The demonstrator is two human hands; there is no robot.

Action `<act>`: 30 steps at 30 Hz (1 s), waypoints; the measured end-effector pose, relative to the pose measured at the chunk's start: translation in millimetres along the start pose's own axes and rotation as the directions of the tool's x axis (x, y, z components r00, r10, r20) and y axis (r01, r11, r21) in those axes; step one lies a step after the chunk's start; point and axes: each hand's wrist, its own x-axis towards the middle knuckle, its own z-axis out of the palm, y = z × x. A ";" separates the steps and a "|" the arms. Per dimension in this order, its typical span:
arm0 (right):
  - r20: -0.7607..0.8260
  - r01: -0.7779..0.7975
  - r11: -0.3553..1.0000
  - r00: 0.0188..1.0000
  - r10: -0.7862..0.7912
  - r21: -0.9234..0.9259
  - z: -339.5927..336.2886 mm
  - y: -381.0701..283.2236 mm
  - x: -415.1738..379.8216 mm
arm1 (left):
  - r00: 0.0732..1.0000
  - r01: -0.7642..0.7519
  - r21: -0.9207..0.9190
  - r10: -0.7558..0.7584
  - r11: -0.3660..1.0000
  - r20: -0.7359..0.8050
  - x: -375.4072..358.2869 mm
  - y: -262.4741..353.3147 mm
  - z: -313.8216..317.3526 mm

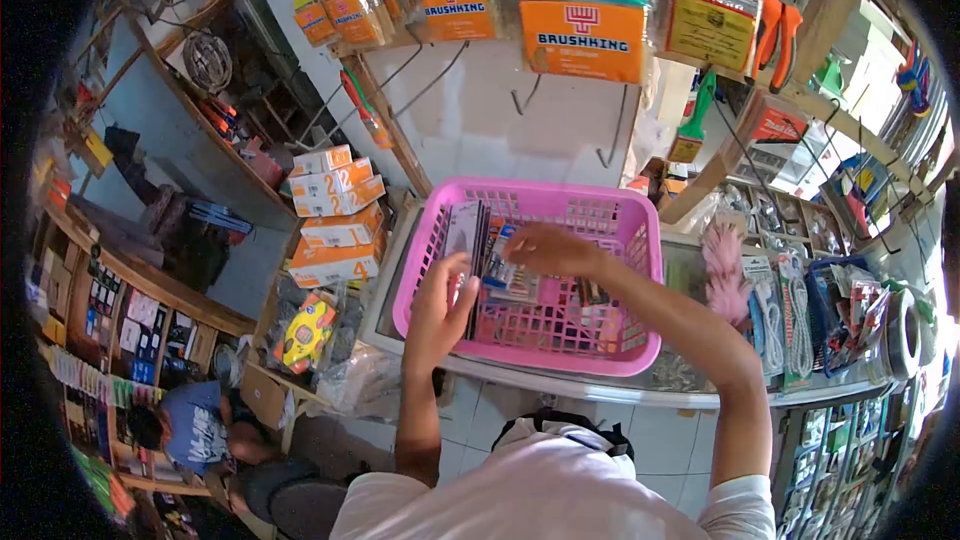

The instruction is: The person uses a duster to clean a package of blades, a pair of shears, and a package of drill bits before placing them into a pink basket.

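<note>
A pink plastic basket [640, 240] rests on a glass counter in front of me, holding several flat packaged items standing on edge. My left hand [440, 305] grips a stack of these packets [465, 235] at the basket's left side. Over the middle of the basket, my right hand [550, 250] pinches one packet [510, 275] among the row. More packets [600, 325] lie flat on the basket's floor at the right.
Orange-labelled paint brushes [585, 25] hang overhead. Stacked orange and white boxes [335, 210] stand left of the basket. Packaged cables [785, 310] and a pink duster [722, 265] lie to the right. Another person in a blue shirt [200, 430] crouches at the lower left.
</note>
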 end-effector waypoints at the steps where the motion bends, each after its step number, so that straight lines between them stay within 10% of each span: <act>1: 0.041 -0.134 0.988 0.990 0.137 -0.072 11.7 -14.4 11.6 | 0.999 0.023 -0.030 -0.024 0.999 -0.025 3.1 -14.3 -2.6; 5: 0.109 -0.502 0.864 0.858 0.502 -0.035 69.5 -2.7 55.1 | 0.996 0.057 -0.086 -0.062 0.995 -0.056 4.8 -61.4 5.3; 19: -0.212 -0.378 0.883 0.873 0.440 0.279 100.2 30.3 54.0 | 0.998 -0.021 0.108 0.026 0.994 -0.049 4.8 -73.4 10.5; 30: -0.192 -0.334 0.652 0.778 0.599 0.681 13.8 -77.9 -42.9 | 0.943 0.185 -0.353 -0.064 0.917 0.327 7.3 -36.1 17.2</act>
